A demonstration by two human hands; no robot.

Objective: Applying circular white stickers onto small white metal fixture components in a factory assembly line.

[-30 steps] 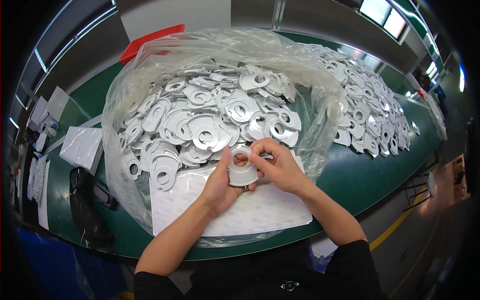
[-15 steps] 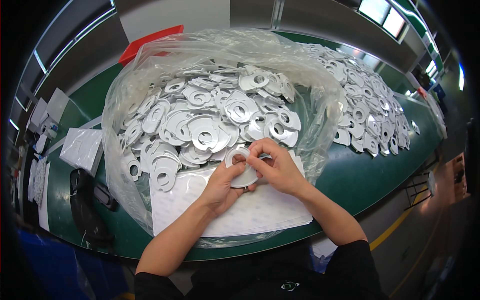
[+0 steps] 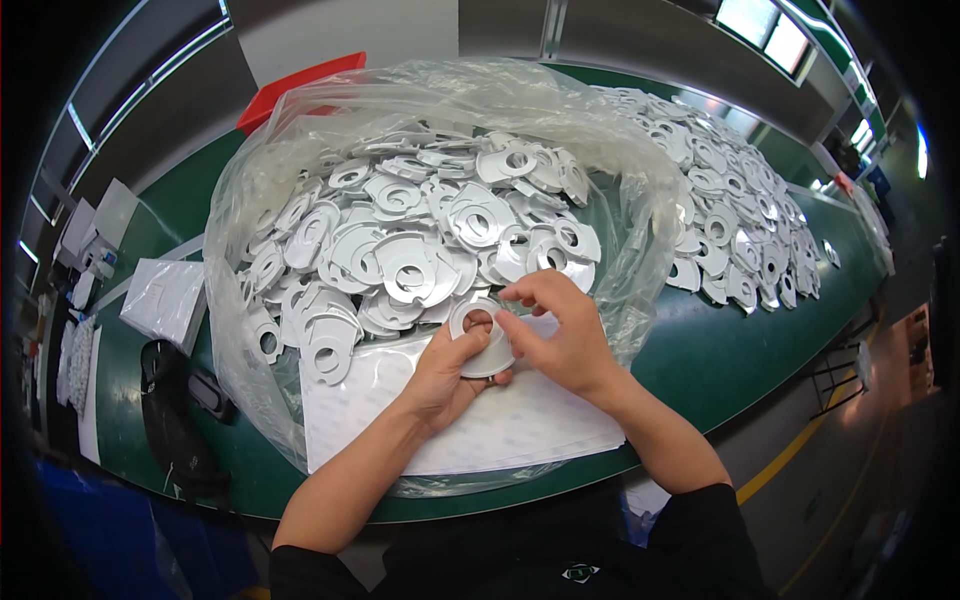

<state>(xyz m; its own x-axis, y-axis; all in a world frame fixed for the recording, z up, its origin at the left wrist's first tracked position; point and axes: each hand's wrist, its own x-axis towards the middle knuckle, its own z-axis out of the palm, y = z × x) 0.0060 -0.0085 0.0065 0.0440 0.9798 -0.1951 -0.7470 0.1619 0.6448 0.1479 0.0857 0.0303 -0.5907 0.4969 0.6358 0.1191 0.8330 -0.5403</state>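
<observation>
One pale grey ring-shaped part (image 3: pixel 492 363) is in work at the centre of the frame. The left hand's (image 3: pixel 440 378) grip is clamped on it, thumb across the ring; the right hand's (image 3: pixel 568 345) grip is apart, thumb and forefinger by the part's upper right edge, contact unclear. Handling of this piece seems unfinished. Many similar parts fill the clear bag (image 3: pixel 642 255) at upper centre; another heap (image 3: pixel 735 215) covers the worktop (image 3: pixel 720 350) at upper right. Which lot is done cannot be told.

No words can be read; the black shirt (image 3: pixel 480 565) bears a small emblem (image 3: pixel 580 572).
</observation>
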